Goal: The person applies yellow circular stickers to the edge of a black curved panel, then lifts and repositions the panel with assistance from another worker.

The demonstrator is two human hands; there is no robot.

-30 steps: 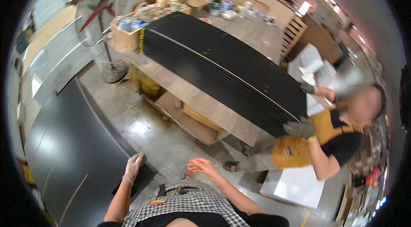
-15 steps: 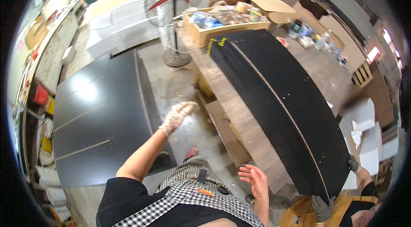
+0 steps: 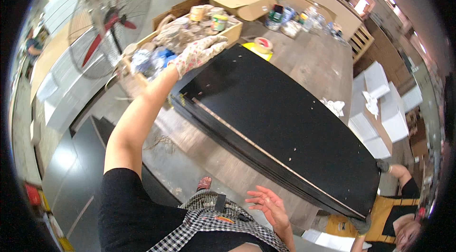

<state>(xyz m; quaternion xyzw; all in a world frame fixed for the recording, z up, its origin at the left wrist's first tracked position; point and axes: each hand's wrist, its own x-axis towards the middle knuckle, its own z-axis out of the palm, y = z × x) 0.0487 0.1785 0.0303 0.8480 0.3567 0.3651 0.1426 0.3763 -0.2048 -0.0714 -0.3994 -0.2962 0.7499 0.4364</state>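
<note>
My left hand [image 3: 198, 56], in a floral-patterned glove, reaches out to the far left end of a stack of long black panels [image 3: 270, 104]. Its fingers are stretched out and lie over or just beyond the top panel's far edge; whether they touch it I cannot tell. A pale strip [image 3: 247, 145] runs along the top panel's near side. My bare right hand [image 3: 268, 207] hovers in front of my checked apron, short of the stack, fingers apart and holding nothing. At the right end, a co-worker's grey-gloved hands [image 3: 362, 225] are on the panel's corners.
The stack lies on a wood-patterned table [image 3: 304, 57]. Behind my left hand stands a wooden box [image 3: 233, 33] of tins and rags. A tape roll [image 3: 262, 45] and bottles [image 3: 311, 17] sit farther back. A fan [image 3: 111, 19] stands left; dark panels [image 3: 71, 176] lie below it.
My left hand has swung forward from over the floor to the stack's far left end. My view has turned and come closer to the table. The right hand stays raised and open.
</note>
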